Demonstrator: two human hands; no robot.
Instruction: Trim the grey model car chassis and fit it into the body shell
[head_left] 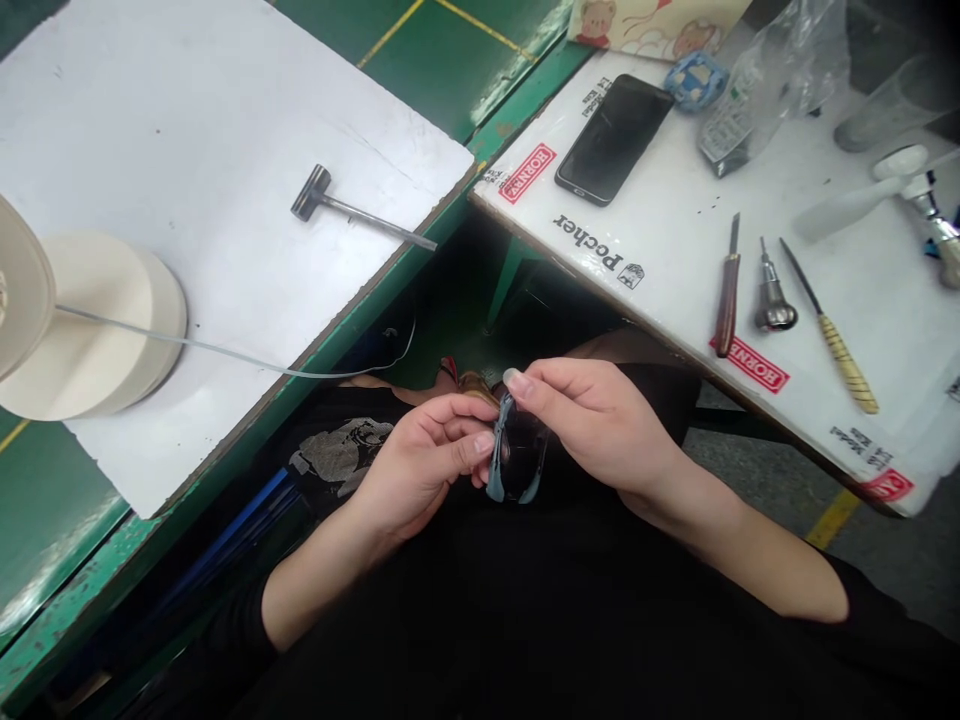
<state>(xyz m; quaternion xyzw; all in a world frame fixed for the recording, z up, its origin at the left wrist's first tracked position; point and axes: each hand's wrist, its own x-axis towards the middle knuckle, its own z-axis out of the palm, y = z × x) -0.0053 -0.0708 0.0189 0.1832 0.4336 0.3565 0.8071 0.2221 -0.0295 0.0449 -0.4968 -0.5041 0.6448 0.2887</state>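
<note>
Low in the middle of the head view, over my lap, I hold a small blue-grey looped piece (496, 470) with a dark opening through it. My left hand (431, 455) pinches its left side between thumb and fingers. At its upper end, my right hand (592, 410) is closed, thumb and forefinger pressed on the piece. The fingers hide part of it, and its exact kind does not show. Both hands are above the gap between the two tables, apart from either tabletop.
A small hammer (364, 209) and a cream spool (97, 325) with a trailing grey strand (247, 356) are on the left table (225, 90). On the right table (652, 235) lie a phone (613, 138), a wooden-handled tool (727, 300), a metal-knobbed tool (774, 300), a file (832, 340) and a plastic bag (780, 80).
</note>
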